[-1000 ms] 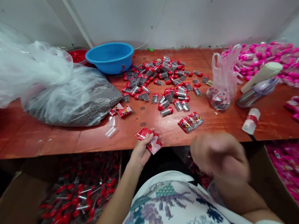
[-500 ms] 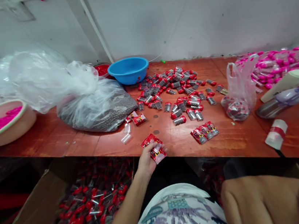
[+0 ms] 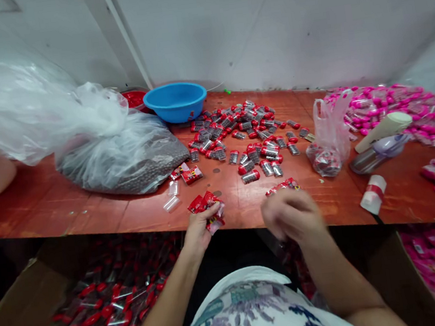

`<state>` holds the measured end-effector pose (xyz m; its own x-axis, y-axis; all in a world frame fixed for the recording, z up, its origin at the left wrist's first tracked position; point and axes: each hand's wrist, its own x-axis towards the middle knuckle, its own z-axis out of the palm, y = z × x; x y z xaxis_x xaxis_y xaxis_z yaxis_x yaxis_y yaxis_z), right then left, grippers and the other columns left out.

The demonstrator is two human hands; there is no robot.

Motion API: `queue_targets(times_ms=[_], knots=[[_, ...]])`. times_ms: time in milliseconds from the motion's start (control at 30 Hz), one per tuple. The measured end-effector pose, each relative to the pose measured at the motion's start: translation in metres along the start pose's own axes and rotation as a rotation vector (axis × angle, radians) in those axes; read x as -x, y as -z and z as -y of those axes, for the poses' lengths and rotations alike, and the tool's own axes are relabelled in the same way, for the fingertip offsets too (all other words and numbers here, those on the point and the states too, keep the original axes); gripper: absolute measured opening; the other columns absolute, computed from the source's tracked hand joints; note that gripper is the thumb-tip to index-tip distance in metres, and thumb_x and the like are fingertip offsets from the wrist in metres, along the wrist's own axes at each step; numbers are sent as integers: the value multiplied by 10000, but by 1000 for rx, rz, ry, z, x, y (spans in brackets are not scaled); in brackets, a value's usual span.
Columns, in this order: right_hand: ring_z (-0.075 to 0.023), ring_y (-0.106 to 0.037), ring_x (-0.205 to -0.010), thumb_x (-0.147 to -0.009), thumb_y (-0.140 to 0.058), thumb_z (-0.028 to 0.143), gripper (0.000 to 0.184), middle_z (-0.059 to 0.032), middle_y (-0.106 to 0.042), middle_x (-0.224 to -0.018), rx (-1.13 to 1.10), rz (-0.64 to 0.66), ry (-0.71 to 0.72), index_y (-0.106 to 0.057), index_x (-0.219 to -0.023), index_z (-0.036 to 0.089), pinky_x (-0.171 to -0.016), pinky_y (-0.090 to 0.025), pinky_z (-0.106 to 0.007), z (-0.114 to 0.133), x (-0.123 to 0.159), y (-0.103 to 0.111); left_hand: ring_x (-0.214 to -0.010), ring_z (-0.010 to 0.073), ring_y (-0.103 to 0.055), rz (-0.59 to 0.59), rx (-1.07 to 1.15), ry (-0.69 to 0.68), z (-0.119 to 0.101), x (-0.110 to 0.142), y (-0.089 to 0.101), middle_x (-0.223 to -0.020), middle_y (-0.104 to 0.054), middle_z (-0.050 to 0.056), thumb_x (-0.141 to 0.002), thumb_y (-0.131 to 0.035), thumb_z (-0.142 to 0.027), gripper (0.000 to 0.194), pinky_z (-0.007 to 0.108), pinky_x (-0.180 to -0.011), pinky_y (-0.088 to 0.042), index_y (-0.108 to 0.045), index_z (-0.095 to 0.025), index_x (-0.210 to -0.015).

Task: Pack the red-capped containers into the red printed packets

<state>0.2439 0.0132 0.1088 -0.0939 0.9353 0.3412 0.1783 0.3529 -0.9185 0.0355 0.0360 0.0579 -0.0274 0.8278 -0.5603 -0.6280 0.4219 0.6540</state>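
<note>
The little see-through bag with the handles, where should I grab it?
Probably by the handles of the see-through bag, pinched together from above. They stick up over its body, while the contents sit low, so it should hang bottom-down. I'd reach in from the near side, because the pink pile lies behind it and to the right.

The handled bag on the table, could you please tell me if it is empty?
Not empty: reddish contents show through the bottom of the handled bag, though I cannot tell what they are.
</note>
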Motion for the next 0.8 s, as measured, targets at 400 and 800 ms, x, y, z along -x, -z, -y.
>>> queue_targets(times_ms=[400, 800], knots=[[-281, -609, -889, -932, -400, 421, 399, -184, -558, -1057, 967, 78, -413, -632, -1145, 176, -761, -452, -405, -107, -63, -50, -512, 98, -590, 54, 194, 115, -4, -1, -7, -599, -623, 20, -764, -615, -37, 88, 224, -538, -537, -636, -112, -723], [-158, -518, -805, -911, -466, 282, 451, -30, -471, -932, 79, 80, -132, -450, -1357, 353, -718, -501, -287, -51, 35, -60, -526, 87, -599, 26, 303, 157, -1, 1, -13, -639, -656, 16, -787, -574, -14, 140, 212, -582, -533, -633, -123, -720]])
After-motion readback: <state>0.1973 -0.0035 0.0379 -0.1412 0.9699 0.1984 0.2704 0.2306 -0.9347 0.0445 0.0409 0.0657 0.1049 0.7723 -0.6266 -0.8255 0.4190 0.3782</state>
